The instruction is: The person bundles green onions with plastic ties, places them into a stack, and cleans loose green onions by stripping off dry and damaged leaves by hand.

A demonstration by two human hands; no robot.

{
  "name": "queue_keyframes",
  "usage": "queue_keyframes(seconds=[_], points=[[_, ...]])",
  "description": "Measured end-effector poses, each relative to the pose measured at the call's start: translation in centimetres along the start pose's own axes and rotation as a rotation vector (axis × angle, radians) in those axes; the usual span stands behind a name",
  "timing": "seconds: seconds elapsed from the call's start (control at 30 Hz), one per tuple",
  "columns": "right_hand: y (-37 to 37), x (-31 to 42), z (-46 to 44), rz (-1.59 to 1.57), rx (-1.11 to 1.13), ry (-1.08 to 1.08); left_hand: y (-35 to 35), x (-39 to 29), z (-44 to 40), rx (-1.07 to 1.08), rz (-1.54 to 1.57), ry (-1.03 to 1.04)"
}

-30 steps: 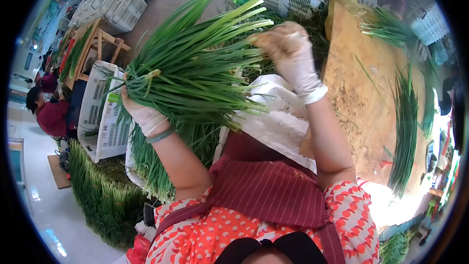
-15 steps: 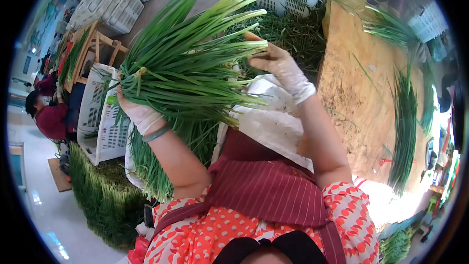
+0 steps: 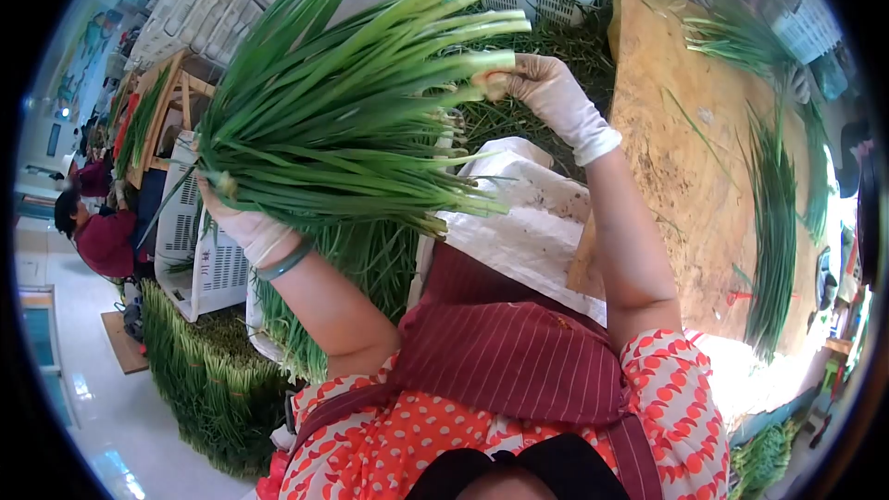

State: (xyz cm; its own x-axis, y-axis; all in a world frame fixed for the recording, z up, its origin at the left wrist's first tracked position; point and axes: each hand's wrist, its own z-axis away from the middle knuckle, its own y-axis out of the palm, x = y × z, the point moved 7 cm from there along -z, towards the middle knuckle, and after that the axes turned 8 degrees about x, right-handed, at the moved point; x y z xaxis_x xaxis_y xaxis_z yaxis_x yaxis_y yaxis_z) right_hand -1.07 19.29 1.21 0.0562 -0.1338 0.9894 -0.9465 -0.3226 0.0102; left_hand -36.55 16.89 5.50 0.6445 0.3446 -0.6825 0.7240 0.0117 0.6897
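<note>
A large bunch of garlic chives (image 3: 343, 120) spreads before me, its green leaves gathered to the left and its pale cut ends fanned to the right. My left hand (image 3: 248, 224), in a thin white glove, is wrapped round the gathered leaves from below. At the pale ends, the gloved fingers of my right hand (image 3: 546, 93) are pinched together on a chive stem. Under the bunch, more chives (image 3: 366, 268) lie in a white crate, partly hidden by my left arm.
On my right is a wooden board (image 3: 694, 157) with a long bundle of chives (image 3: 770, 241). White cloth (image 3: 528, 213) hangs before my apron. Loose trimmings (image 3: 565, 65) lie beyond it. Left are a white crate (image 3: 222, 259), stacked bundles (image 3: 208, 370) and a person in maroon (image 3: 106, 241).
The bunch and my left hand have shifted left and slightly down. My right hand has moved slightly right and up, its spread fingers now closed at a stem end.
</note>
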Motion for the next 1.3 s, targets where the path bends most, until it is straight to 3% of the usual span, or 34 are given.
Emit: queue_keyframes(seconds=[0.03,0.07,0.1,0.17,0.23,0.4,0.47,0.5,0.53,0.6,0.67,0.73,0.77,0.8,0.87,0.93,0.97,1.03,1.07,1.1,1.13,1.2,1.23,1.27,1.3], points=[[-1.2,-2.2,-0.5,0.096,-0.074,-0.051,0.6,0.0,-0.8,0.618,0.281,-0.124],[-0.5,0.6,-0.4,0.658,-0.153,-0.296,1.4,0.1,-0.6,0.626,0.285,-0.122],[0.3,0.9,-0.7,0.856,-0.114,-0.269,0.7,-0.8,-0.7,0.392,-0.458,0.114],[2.8,1.4,-1.4,1.093,-0.044,-0.227,0.8,-2.1,-0.5,0.116,-0.351,0.160],[3.4,0.4,-2.3,0.936,0.005,-0.211,1.2,-2.5,-0.7,0.120,-0.348,0.178],[3.9,-3.3,-2.5,-0.023,0.156,-0.095,1.4,-4.1,-1.4,0.106,-0.326,0.229],[3.7,-2.9,-2.1,-0.186,0.181,-0.056,2.1,-4.7,-2.1,0.044,-0.232,0.151],[3.2,-2.2,-2.1,-0.207,0.174,-0.063,2.8,-4.8,-2.9,0.197,-0.046,0.085],[3.1,1.8,-0.8,-0.077,-0.026,0.068,3.7,-5.0,-2.9,0.197,-0.045,0.083],[1.4,3.2,-1.2,-0.136,-0.082,-0.122,7.0,-3.2,-2.3,0.412,-0.003,-0.172],[0.5,4.2,-1.2,-0.048,-0.126,-0.183,7.2,-2.1,-2.4,0.424,0.067,-0.220],[0.6,5.4,-1.1,-0.045,-0.058,-0.228,6.3,-1.5,-2.6,0.350,-0.305,-0.231],[0.7,5.3,-1.0,0.080,-0.100,-0.162,5.7,-0.7,-2.5,0.274,-0.148,-0.344],[1.0,5.1,-1.0,0.079,-0.100,-0.161,5.1,-0.8,-2.6,0.274,-0.148,-0.344],[0.3,5.8,-0.4,0.424,-0.322,-0.207,5.1,-2.8,-2.6,0.432,-0.002,-0.189],[-1.1,5.0,-0.3,0.417,-0.353,-0.094,3.0,-4.2,-2.6,0.380,0.014,-0.102],[-2.3,4.4,-0.1,0.334,-0.386,-0.025,0.3,-5.8,-3.1,0.277,-0.236,0.058],[-4.5,3.8,1.0,0.161,-0.477,0.001,-0.8,-6.8,-2.8,0.612,-0.079,-0.130],[-5.7,3.9,1.8,0.072,-0.536,-0.043,0.6,-6.6,-1.8,0.607,-0.082,-0.127],[-7.1,3.8,2.5,0.032,-0.637,-0.100,-0.1,-7.0,-1.2,0.281,-0.122,-0.048],[-8.9,3.6,3.0,-0.009,-0.737,-0.161,-2.0,-7.8,-1.2,0.161,-0.116,0.008],[-13.0,-0.4,2.4,0.417,-0.586,0.132,-5.7,-9.5,-0.9,-0.082,-0.119,0.120],[-12.7,-0.7,2.0,1.064,-0.522,0.377,-5.3,-10.0,-0.9,0.023,-0.133,0.147],[-11.9,-2.5,2.8,1.217,-0.315,0.639,-5.0,-10.1,-1.0,0.108,-0.108,0.160],[-11.7,-3.3,2.3,1.294,-0.216,0.605,-4.6,-10.2,-1.0,0.195,-0.083,0.171]])
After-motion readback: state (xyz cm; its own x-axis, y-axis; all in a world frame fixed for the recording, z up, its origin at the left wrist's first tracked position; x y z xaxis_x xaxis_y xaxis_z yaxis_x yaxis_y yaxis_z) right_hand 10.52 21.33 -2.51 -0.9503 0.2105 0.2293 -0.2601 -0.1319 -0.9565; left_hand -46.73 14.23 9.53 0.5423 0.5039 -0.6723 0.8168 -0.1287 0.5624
